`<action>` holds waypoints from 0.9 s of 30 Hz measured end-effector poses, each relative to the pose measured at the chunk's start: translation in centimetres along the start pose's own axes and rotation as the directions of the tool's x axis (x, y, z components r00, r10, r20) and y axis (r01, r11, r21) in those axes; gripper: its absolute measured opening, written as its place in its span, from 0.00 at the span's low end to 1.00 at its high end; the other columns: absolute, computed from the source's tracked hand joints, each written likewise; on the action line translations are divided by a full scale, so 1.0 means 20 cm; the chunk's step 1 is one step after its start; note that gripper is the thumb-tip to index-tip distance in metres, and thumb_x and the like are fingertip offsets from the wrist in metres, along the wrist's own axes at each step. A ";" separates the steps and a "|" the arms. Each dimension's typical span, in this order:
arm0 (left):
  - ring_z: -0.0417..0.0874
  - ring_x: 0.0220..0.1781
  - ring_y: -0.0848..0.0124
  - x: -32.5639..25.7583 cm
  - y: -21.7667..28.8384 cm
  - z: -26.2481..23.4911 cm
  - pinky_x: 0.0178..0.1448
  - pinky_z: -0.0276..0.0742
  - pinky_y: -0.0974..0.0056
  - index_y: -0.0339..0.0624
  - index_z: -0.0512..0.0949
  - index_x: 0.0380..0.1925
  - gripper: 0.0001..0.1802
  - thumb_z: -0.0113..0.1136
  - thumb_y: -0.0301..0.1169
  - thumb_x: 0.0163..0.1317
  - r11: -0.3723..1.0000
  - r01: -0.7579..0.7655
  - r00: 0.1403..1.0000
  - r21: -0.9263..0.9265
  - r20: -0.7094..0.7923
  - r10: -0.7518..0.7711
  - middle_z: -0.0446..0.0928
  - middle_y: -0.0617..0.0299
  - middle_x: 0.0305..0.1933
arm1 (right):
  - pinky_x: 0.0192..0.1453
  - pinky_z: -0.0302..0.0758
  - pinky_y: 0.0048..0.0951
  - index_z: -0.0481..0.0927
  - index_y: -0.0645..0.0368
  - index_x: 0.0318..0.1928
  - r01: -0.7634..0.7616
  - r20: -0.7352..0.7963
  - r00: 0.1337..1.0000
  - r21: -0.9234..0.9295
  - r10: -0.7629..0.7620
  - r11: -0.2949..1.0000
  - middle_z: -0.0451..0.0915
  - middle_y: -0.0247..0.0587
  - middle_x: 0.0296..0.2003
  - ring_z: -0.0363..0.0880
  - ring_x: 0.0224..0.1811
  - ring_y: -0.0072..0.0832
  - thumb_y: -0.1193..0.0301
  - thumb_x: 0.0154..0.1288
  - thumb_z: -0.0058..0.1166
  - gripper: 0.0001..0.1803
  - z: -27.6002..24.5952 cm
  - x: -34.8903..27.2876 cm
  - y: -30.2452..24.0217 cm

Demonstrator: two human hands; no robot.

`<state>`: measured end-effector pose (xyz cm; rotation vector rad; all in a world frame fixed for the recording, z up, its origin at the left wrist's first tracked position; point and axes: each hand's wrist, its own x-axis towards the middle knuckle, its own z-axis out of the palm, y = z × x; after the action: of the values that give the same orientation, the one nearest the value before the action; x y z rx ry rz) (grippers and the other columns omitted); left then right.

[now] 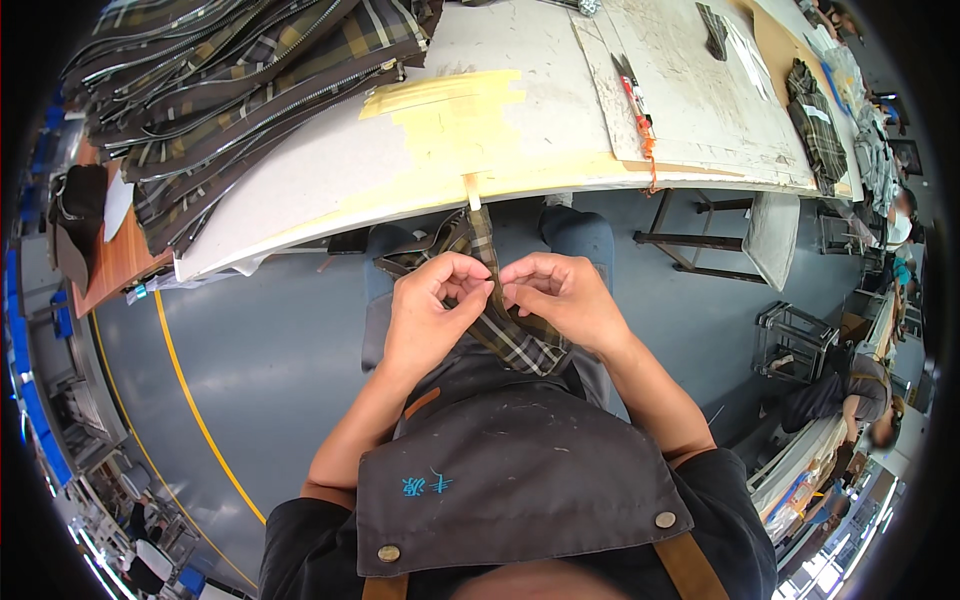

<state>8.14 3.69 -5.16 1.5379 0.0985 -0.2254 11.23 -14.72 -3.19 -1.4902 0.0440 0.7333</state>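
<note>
A plaid fabric piece (525,346) in brown, olive and white hangs below the front edge of the worktable, over my lap. Its upper end meets a narrow pale strip (473,190) that sticks out from the table edge. My left hand (432,305) pinches the cloth between thumb and fingertips. Close beside it, my right hand (568,298) pinches the same piece along its folded edge. The fingertips of both hands nearly touch, and they hide the bit of cloth between them.
The worktable (530,120) has yellow tape at its front. A stack of plaid pieces with zippers (260,100) lies at far left. Scissors (633,95) with orange cord lie right of centre. A metal-framed stool (765,240) stands below at right. Another person (868,390) is farther right.
</note>
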 end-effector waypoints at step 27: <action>0.76 0.26 0.83 0.00 0.05 0.06 0.30 0.72 0.76 0.33 0.77 0.27 0.02 0.61 0.19 0.54 0.964 -0.031 0.990 0.265 -0.126 0.067 0.77 0.67 0.24 | 0.30 0.76 0.18 0.81 0.65 0.34 0.311 -0.140 0.884 -0.536 -0.445 0.785 0.82 0.35 0.26 0.79 0.25 0.14 0.79 0.57 0.59 0.04 0.09 0.00 0.01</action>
<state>8.26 2.56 -4.04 1.8174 0.1406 -0.0977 10.39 -13.03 -3.04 -2.0119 -0.2674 0.2096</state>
